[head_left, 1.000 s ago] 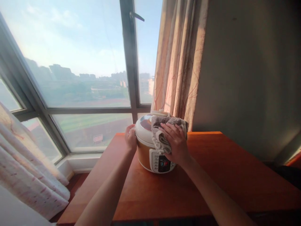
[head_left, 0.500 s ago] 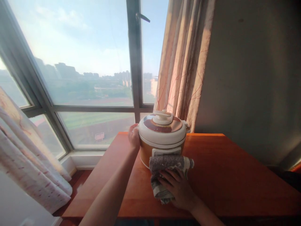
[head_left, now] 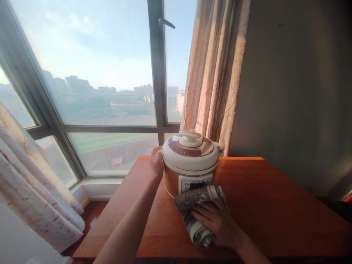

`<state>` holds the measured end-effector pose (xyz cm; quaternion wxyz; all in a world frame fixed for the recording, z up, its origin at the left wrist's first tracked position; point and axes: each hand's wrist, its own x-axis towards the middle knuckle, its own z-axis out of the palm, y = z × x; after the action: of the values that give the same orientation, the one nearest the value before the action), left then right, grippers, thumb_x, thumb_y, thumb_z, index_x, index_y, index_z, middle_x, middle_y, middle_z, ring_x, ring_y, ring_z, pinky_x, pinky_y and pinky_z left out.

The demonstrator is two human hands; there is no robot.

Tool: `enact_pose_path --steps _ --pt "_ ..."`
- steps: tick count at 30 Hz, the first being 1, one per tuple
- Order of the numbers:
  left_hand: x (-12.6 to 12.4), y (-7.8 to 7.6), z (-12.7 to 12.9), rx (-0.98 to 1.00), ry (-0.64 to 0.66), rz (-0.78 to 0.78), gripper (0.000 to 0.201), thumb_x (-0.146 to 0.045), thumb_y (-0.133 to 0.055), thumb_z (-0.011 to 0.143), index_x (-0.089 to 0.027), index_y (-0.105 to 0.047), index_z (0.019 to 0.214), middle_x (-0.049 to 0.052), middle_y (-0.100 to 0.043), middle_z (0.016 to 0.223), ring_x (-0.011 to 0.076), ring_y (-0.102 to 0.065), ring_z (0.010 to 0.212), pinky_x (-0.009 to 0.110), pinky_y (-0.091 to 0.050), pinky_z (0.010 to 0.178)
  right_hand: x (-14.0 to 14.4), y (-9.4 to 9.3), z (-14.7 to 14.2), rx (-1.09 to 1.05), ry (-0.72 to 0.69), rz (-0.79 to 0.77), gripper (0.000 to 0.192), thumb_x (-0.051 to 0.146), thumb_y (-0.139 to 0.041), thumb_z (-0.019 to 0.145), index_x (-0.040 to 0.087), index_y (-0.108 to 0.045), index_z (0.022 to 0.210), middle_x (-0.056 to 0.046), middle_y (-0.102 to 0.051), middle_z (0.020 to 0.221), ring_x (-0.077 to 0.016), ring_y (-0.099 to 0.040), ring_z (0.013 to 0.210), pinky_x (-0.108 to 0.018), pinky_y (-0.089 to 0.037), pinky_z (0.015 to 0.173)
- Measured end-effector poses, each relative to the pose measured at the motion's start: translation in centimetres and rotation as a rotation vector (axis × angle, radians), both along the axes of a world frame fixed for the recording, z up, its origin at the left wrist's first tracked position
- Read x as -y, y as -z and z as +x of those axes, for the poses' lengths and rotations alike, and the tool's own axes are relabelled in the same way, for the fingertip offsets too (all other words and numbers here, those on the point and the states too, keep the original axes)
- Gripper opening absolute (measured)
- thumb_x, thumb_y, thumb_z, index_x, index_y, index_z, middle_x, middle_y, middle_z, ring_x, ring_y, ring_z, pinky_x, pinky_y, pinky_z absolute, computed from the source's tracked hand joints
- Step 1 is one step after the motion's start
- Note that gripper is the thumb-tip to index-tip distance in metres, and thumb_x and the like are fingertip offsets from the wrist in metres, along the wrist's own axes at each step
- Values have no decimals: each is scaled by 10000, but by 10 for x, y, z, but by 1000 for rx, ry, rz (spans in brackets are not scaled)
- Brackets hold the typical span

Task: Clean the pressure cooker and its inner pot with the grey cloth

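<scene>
A white and gold electric pressure cooker (head_left: pixel 189 163) stands upright on the wooden table (head_left: pixel 264 205). My left hand (head_left: pixel 157 163) is closed round the handle on the cooker's left side; the handle itself is mostly hidden by the fingers. Against the lower front of the cooker, a grey and cream striped cloth (head_left: pixel 192 198) lies bunched under my right hand (head_left: pixel 217 222), which presses it with fingers bent over it. The cloth covers the lower part of the control panel (head_left: pixel 189 182), whose upper part shows.
Behind the table is a large window (head_left: pixel 110 150) with grey frames. A pinkish curtain (head_left: pixel 211 80) hangs behind the cooker, and another pale curtain (head_left: pixel 41 198) is at the left. A dark wall (head_left: pixel 286 95) stands on the right.
My right hand and the cloth have shifted slightly right and down, with the cloth now tilted. More of the control panel shows. My left hand stays on the cooker's side.
</scene>
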<state>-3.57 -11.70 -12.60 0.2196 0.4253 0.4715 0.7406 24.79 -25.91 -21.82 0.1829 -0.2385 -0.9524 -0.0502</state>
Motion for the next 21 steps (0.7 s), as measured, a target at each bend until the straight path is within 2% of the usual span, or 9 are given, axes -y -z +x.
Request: enact_pose_path --steps 3,5,8,11,14,17,19,21 --pt "-2 1 1 3 -16 10 263 -328 -510 764 -186 -671 917 32 -667 837 224 -603 831 320 -458 743 -9 -13 11 -123 98 180 734 329 -608 875 262 -344 1556 -67 -553 1479 -299 -491 1335 -526 -215 1201" --pt "-4 3 1 6 -29 20 267 -327 -502 768 -187 -674 918 39 -678 889 230 -608 888 327 -462 791 -16 -23 12 -257 169 261 714 368 -603 888 264 -357 1550 -88 -515 1507 -336 -423 1384 -583 -205 1198" --pt "-7 5 0 11 -41 22 268 -326 -505 767 -190 -674 924 41 -680 924 231 -609 924 333 -460 836 -27 -37 3 -478 275 261 701 334 -576 897 240 -345 1552 -114 -395 1582 -372 -299 1464 -630 -268 1169" --pt "-7 5 0 11 -46 10 271 -325 -518 757 -188 -675 930 41 -680 927 228 -606 910 329 -459 822 -32 -41 -13 -708 327 206 674 285 -547 907 234 -344 1548 -123 -351 1602 -365 -283 1484 -638 -301 1164" --pt "-7 4 0 7 -50 1 284 -325 -512 751 -180 -672 935 37 -677 903 221 -602 876 318 -458 789 -29 -28 -38 -1049 419 56 580 301 -504 945 243 -403 1513 -119 -388 1585 -323 -343 1470 -611 -290 1189" --pt "-7 4 1 1 -59 -3 300 -318 -501 746 -172 -668 949 32 -671 888 213 -599 854 312 -457 779 -17 -9 -67 -1430 612 -231 472 425 -522 954 233 -559 1383 -122 -558 1456 -300 -455 1406 -566 -332 1172" --pt "-8 6 1 -4 -66 -7 304 -316 -496 747 -172 -667 954 33 -670 891 217 -599 865 314 -458 785 -6 1 -85 -1551 689 -392 464 510 -601 895 209 -653 1244 -134 -660 1328 -311 -534 1337 -533 -411 1118" --pt "-9 6 0 -9 -70 -12 300 -315 -494 752 -176 -669 953 39 -674 904 227 -602 896 322 -461 804 5 8 -99 -1624 720 -550 492 549 -674 823 179 -685 1148 -147 -730 1179 -325 -664 1165 -478 -542 968"
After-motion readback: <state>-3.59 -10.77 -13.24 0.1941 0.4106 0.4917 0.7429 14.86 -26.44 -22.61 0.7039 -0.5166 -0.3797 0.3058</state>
